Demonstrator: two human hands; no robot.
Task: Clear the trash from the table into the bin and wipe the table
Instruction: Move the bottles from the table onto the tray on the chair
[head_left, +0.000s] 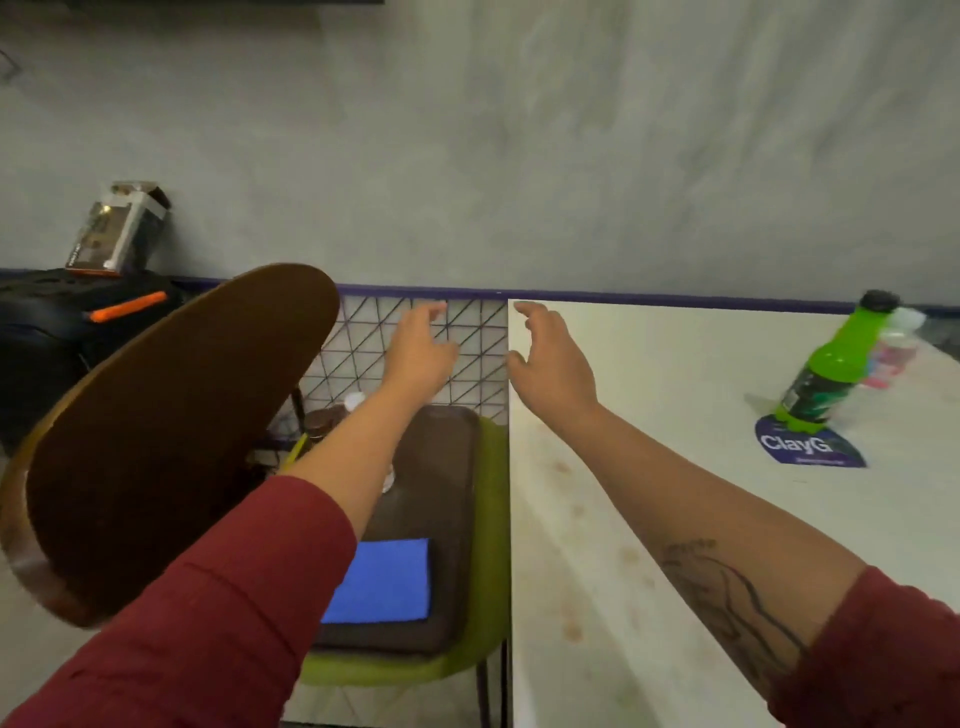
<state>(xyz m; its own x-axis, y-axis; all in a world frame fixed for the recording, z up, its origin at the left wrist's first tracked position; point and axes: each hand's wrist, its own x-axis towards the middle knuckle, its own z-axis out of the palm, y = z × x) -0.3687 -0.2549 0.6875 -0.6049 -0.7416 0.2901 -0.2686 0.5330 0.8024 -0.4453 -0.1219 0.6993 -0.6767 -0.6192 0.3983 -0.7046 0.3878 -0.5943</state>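
My left hand (420, 353) reaches out over the gap left of the white table (649, 509), fingers spread and holding nothing. My right hand (553, 358) hovers over the table's far left corner, open and empty. A green bottle (826, 369) with a black cap leans on a purple sticker (810, 449) at the table's far right. A blue cloth (382, 582) lies on a dark tray (441, 519) on the green chair seat under my left arm. Faint brown stains dot the tabletop near its left edge. No bin can be made out for certain.
A brown chair back (156, 431) stands at the left. A brown bottle with a white cap (332, 415) sits behind my left forearm. Farther left, a black case (67, 332) carries a small box (117, 228). Blurred clear packaging (893, 348) lies behind the green bottle. A grey wall runs behind.
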